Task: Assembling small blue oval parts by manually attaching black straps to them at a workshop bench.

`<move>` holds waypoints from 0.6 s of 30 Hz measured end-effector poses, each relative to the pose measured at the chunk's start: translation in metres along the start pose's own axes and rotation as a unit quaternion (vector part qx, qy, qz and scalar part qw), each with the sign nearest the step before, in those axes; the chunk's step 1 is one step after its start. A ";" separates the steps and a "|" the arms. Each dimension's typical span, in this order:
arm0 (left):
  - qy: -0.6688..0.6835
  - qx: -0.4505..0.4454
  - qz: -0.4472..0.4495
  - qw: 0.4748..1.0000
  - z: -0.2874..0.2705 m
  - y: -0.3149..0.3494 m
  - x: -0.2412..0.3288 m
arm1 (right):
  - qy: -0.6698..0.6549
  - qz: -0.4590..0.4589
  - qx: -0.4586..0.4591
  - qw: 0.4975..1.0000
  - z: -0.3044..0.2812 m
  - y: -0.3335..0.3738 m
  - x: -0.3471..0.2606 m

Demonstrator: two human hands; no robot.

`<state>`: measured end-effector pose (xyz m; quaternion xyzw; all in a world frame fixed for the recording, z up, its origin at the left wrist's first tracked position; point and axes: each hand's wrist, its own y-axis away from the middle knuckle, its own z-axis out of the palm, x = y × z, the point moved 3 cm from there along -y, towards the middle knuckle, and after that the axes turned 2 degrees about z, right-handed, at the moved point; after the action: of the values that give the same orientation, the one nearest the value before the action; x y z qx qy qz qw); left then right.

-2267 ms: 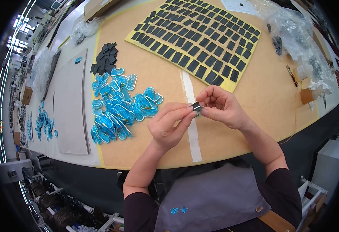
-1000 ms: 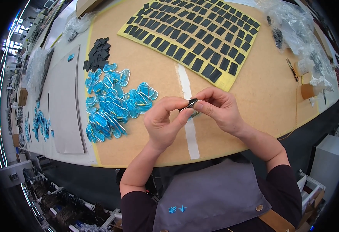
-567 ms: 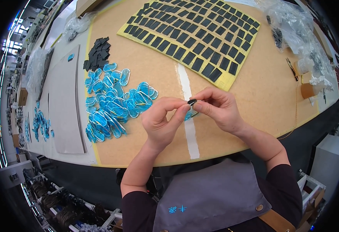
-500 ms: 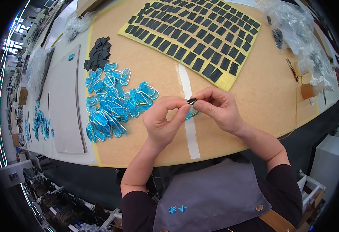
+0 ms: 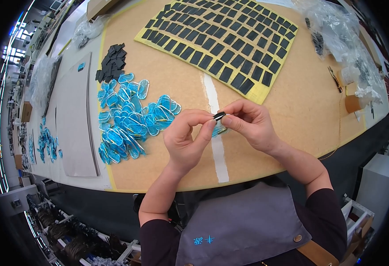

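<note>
Between my two hands is a small black rectangular piece (image 5: 219,116) that looks folded, with a thin white edge showing. Thumb and index finger of my left hand (image 5: 183,135) pinch its left end; those of my right hand (image 5: 254,126) pinch its right end. Just below it hangs a blue oval loop (image 5: 219,131), partly hidden by the fingers; whether it passes through the fold is too small to tell. Left of my left hand lies a heap of similar blue oval loops with clear rims (image 5: 130,119), and behind it a pile of loose black pieces (image 5: 112,63).
Beyond my hands, a yellow board (image 5: 258,97) carries rows of black rectangles. A white strip (image 5: 221,166) runs along the table under my hands. At right are a metal tool (image 5: 335,80), a brown container (image 5: 354,105) and plastic bags (image 5: 332,26). A grey sheet (image 5: 74,124) lies left.
The black piece has turned slightly between my fingertips, so its white edge shows more. Both hands stay nearly in place.
</note>
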<state>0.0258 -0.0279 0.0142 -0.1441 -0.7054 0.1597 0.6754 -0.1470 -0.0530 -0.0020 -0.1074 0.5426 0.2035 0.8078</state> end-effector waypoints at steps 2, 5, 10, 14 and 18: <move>-0.005 0.003 -0.004 1.000 0.001 0.001 0.000 | -0.009 0.003 -0.007 1.000 0.001 0.000 -0.001; -0.013 0.005 -0.002 1.000 -0.001 0.003 -0.003 | -0.032 0.017 -0.008 0.999 0.004 -0.001 0.000; 0.016 -0.003 -0.012 1.000 0.003 0.002 -0.004 | -0.020 0.004 -0.001 1.000 0.001 0.000 0.001; 0.057 -0.014 -0.049 0.997 0.006 0.003 -0.006 | -0.026 -0.009 0.009 1.000 0.000 -0.001 0.001; 0.068 -0.022 -0.056 0.996 0.004 0.004 -0.007 | -0.006 -0.005 0.015 1.000 -0.001 0.000 0.000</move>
<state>0.0224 -0.0275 0.0064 -0.1296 -0.6681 0.0965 0.7264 -0.1477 -0.0531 -0.0021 -0.0975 0.5405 0.1918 0.8134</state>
